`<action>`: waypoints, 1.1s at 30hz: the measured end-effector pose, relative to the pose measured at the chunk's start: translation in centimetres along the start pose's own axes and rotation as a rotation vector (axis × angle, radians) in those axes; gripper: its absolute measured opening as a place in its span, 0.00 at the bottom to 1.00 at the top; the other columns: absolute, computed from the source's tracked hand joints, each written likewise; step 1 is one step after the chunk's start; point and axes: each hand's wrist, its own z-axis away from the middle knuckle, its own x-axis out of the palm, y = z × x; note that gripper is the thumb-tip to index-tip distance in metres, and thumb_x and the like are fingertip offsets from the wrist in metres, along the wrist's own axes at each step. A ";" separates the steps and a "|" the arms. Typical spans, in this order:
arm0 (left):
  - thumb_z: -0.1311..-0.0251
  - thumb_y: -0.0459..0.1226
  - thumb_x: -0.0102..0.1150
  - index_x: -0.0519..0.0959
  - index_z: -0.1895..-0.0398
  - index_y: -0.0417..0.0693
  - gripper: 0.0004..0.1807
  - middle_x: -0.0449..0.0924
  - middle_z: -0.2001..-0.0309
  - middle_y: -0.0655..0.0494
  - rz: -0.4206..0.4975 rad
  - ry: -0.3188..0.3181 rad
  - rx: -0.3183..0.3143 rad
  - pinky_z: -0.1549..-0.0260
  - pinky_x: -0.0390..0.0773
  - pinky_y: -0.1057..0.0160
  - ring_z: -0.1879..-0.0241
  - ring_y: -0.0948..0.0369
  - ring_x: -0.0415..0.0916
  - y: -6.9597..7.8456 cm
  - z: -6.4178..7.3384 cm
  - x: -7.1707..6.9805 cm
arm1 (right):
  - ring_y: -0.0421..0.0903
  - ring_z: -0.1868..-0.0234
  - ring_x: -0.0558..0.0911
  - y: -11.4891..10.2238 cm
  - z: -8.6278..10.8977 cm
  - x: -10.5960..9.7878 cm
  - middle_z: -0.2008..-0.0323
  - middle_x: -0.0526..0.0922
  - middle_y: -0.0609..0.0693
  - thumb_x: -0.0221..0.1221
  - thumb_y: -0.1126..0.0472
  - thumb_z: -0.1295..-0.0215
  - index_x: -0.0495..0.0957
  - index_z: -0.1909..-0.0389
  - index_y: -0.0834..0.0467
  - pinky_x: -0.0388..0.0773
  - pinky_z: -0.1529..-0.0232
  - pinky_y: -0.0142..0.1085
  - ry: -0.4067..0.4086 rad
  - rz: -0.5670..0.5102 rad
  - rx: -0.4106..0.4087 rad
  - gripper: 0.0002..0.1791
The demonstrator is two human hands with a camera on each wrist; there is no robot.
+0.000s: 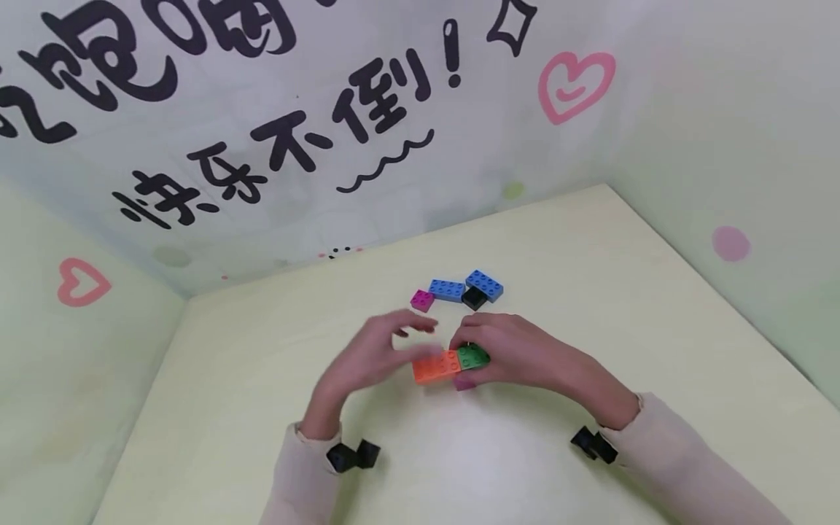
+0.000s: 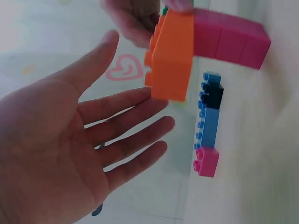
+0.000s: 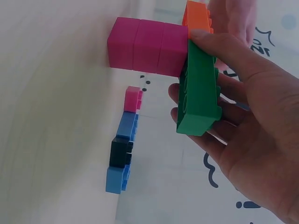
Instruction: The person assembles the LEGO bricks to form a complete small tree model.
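Observation:
A stack of three magenta bricks (image 3: 147, 46) stands upright on the table. On its top an orange brick (image 1: 433, 372) and a green brick (image 3: 201, 88) lie end to end, reaching out to opposite sides. My right hand (image 1: 518, 350) grips the green brick, thumb on the near side by the joint with the orange one and fingers behind. Beside the orange brick is my left hand (image 1: 374, 354), its fingers spread and palm toward the brick in the left wrist view. Nothing is held in it. In the head view the stack is mostly hidden under the top bricks.
Behind the hands lie a small magenta brick (image 1: 422, 300), a blue brick (image 1: 447, 290), a black brick (image 1: 474, 297) and another blue brick (image 1: 485, 283) resting partly over the black one. Printed walls (image 1: 459, 160) enclose the pale table (image 1: 262, 394) at the back and sides.

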 end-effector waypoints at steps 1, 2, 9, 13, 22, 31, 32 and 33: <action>0.39 0.53 0.64 0.81 0.44 0.53 0.23 0.81 0.48 0.60 0.012 0.027 0.004 0.50 0.76 0.56 0.48 0.60 0.76 -0.4 -0.7 -0.7 | 0.37 0.61 0.75 0.0 -0.1 -0.1 0.59 0.78 0.39 0.70 0.39 0.47 0.83 0.54 0.50 0.75 0.64 0.32 -0.013 -0.002 0.010 0.25; 0.38 0.50 0.64 0.81 0.45 0.53 0.21 0.81 0.48 0.61 0.015 0.059 0.004 0.50 0.76 0.55 0.48 0.60 0.76 -0.9 -1.5 -1.1 | 0.37 0.61 0.75 0.0 -0.2 -0.1 0.60 0.78 0.39 0.70 0.40 0.47 0.83 0.55 0.50 0.75 0.64 0.32 -0.022 0.000 0.016 0.24; 0.40 0.41 0.68 0.78 0.40 0.49 0.24 0.77 0.42 0.56 -0.088 0.090 -0.078 0.45 0.73 0.50 0.47 0.54 0.76 -4.5 -7.0 -1.1 | 0.38 0.61 0.74 -0.1 -0.7 0.2 0.60 0.79 0.40 0.72 0.42 0.47 0.83 0.55 0.51 0.75 0.63 0.32 -0.073 -0.011 0.032 0.23; 0.41 0.40 0.69 0.79 0.40 0.49 0.25 0.77 0.43 0.55 -0.157 0.058 -0.127 0.47 0.75 0.56 0.52 0.57 0.77 -5.8 -8.4 -0.2 | 0.39 0.60 0.75 -0.1 -1.0 0.5 0.59 0.80 0.41 0.71 0.42 0.47 0.84 0.56 0.51 0.75 0.62 0.32 -0.078 0.005 -0.008 0.22; 0.44 0.35 0.71 0.83 0.48 0.44 0.19 0.79 0.54 0.52 -0.280 0.068 -0.070 0.54 0.78 0.59 0.55 0.56 0.76 -5.7 -10.8 0.8 | 0.37 0.63 0.75 0.4 -0.6 0.4 0.63 0.79 0.40 0.72 0.43 0.48 0.84 0.60 0.50 0.75 0.64 0.31 -0.032 0.036 -0.046 0.20; 0.45 0.41 0.73 0.82 0.49 0.48 0.20 0.81 0.54 0.57 -0.095 0.239 -0.086 0.50 0.77 0.52 0.53 0.52 0.77 -3.2 -8.9 -0.1 | 0.37 0.62 0.75 1.4 -0.1 0.3 0.61 0.79 0.38 0.73 0.42 0.49 0.84 0.59 0.48 0.75 0.62 0.32 -0.036 -0.033 0.016 0.21; 0.46 0.43 0.73 0.83 0.49 0.49 0.20 0.81 0.54 0.58 -0.077 0.256 -0.083 0.51 0.77 0.52 0.53 0.52 0.77 -2.7 -8.1 -0.4 | 0.37 0.62 0.75 1.5 -0.1 0.3 0.61 0.79 0.38 0.73 0.42 0.49 0.84 0.58 0.48 0.75 0.62 0.32 -0.036 -0.047 0.024 0.21; 0.46 0.44 0.73 0.83 0.50 0.50 0.21 0.81 0.55 0.60 -0.061 0.269 -0.081 0.52 0.77 0.53 0.54 0.53 0.77 -2.3 -7.2 -0.7 | 0.37 0.62 0.75 1.6 -0.1 0.3 0.61 0.79 0.38 0.73 0.42 0.50 0.84 0.58 0.48 0.75 0.62 0.32 -0.036 -0.058 0.032 0.21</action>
